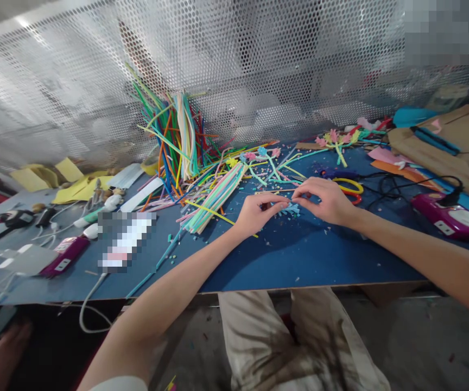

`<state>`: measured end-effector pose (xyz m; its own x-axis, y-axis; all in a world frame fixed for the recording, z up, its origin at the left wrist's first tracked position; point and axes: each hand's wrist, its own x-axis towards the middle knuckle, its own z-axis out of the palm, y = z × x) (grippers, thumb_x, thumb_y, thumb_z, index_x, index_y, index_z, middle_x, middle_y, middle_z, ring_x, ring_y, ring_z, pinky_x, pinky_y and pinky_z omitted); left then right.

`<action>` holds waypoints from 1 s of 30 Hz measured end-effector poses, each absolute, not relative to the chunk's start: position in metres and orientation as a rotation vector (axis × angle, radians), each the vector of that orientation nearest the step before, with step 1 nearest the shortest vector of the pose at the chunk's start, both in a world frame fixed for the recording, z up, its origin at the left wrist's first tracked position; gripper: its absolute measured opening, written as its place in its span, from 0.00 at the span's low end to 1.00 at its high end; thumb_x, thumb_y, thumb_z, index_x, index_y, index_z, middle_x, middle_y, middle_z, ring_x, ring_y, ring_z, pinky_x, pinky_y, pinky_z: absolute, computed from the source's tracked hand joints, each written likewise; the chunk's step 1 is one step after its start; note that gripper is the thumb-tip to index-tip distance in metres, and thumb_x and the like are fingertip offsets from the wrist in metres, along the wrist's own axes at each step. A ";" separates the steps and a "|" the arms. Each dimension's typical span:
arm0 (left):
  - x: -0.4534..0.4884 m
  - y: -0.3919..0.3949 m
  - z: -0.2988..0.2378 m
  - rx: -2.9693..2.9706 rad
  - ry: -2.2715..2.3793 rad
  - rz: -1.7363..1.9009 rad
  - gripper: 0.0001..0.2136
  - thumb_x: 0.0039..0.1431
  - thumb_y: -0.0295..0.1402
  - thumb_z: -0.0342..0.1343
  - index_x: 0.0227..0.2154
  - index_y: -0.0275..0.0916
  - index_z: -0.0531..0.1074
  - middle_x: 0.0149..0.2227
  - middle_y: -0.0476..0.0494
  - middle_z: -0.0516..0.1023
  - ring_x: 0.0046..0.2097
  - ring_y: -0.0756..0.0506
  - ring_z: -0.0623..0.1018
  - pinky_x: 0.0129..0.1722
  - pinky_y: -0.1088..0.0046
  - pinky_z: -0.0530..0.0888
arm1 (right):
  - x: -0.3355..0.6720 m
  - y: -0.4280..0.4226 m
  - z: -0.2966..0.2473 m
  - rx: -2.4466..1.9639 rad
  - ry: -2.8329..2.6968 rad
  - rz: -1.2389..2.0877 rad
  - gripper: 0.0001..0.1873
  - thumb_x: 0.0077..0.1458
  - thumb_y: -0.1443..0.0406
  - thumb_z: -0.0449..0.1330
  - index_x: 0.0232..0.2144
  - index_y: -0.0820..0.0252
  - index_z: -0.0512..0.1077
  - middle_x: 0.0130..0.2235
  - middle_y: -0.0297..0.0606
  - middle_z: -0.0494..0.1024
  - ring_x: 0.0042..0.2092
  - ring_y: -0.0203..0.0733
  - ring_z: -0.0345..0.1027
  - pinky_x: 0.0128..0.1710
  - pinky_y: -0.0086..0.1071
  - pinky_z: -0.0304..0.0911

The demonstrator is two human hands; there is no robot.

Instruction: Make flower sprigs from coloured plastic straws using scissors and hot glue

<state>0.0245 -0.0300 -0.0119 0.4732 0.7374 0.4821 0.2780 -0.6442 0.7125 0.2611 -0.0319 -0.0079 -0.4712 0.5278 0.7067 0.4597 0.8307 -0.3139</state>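
Note:
Over the middle of the blue table, my left hand (pixel 260 213) and my right hand (pixel 327 200) meet with thumbs and fingers pinched together. At their fingertips is a small light blue pipe-cleaner flower (pixel 288 209), its looped fuzzy petals partly hidden by the fingers. Just left of my left hand lies a bundle of pastel pipe cleaners (pixel 218 196), with a yellow pipe cleaner (pixel 210 210) crossing it. Behind my hands are small pipe-cleaner flowers (pixel 262 153) on pale green stems. Near my right hand rest yellow-and-red-handled scissors (pixel 350 187).
A tall bunch of coloured pipe cleaners (pixel 169 136) leans on the perforated metal screen (pixel 234 60). Purple power strips (pixel 448 214) with cables stand on both sides. At right is brown cardboard (pixel 433 133). Another person's hand (pixel 4 353) shows at lower left.

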 end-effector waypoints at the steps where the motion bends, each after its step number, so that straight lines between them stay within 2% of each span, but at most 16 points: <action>1: 0.025 -0.029 -0.012 2.180 0.829 1.091 0.13 0.65 0.43 0.59 0.40 0.41 0.84 0.35 0.45 0.83 0.27 0.52 0.69 0.27 0.74 0.66 | 0.261 -0.032 -0.008 -0.722 -2.138 0.096 0.05 0.65 0.61 0.60 0.38 0.53 0.75 0.36 0.37 0.81 0.38 0.43 0.72 0.42 0.39 0.68; 9: 0.025 -0.028 -0.014 2.216 0.767 1.109 0.12 0.66 0.41 0.59 0.45 0.42 0.83 0.40 0.42 0.84 0.35 0.49 0.78 0.33 0.73 0.72 | 0.259 -0.033 -0.012 -0.704 -2.085 0.024 0.06 0.61 0.63 0.62 0.39 0.53 0.80 0.37 0.36 0.85 0.36 0.43 0.74 0.41 0.41 0.69; 15: 0.026 -0.024 -0.017 2.247 0.642 1.029 0.15 0.69 0.39 0.56 0.53 0.42 0.79 0.45 0.41 0.83 0.45 0.46 0.80 0.41 0.72 0.74 | 0.260 -0.034 -0.011 -0.846 -1.977 -0.065 0.06 0.57 0.64 0.62 0.32 0.53 0.81 0.26 0.34 0.80 0.29 0.41 0.70 0.34 0.38 0.65; 20: 0.028 -0.021 -0.020 2.322 0.568 1.023 0.18 0.69 0.37 0.55 0.59 0.43 0.74 0.47 0.41 0.83 0.37 0.50 0.77 0.33 0.76 0.71 | 0.259 -0.036 -0.009 -0.912 -1.901 -0.067 0.06 0.55 0.65 0.63 0.31 0.56 0.82 0.25 0.34 0.78 0.27 0.38 0.67 0.33 0.36 0.63; 24: 0.028 -0.020 -0.019 2.372 0.532 1.063 0.17 0.70 0.35 0.55 0.59 0.44 0.74 0.46 0.41 0.84 0.39 0.49 0.79 0.39 0.75 0.73 | 0.259 -0.035 -0.008 -0.929 -1.912 -0.071 0.07 0.54 0.65 0.63 0.32 0.55 0.82 0.25 0.34 0.76 0.28 0.39 0.67 0.35 0.38 0.62; 28: 0.028 -0.020 -0.020 2.372 0.528 1.061 0.17 0.69 0.35 0.55 0.59 0.44 0.74 0.46 0.41 0.84 0.38 0.49 0.80 0.37 0.75 0.73 | 0.259 -0.034 -0.008 -0.931 -1.923 -0.058 0.06 0.54 0.65 0.63 0.31 0.56 0.82 0.25 0.33 0.76 0.28 0.39 0.67 0.35 0.38 0.60; 30: 0.028 -0.020 -0.019 2.371 0.521 1.059 0.17 0.69 0.35 0.55 0.58 0.43 0.75 0.46 0.40 0.84 0.40 0.48 0.81 0.38 0.75 0.74 | 0.259 -0.035 -0.008 -0.931 -1.923 -0.057 0.06 0.53 0.65 0.64 0.31 0.56 0.82 0.25 0.33 0.76 0.28 0.38 0.68 0.36 0.38 0.60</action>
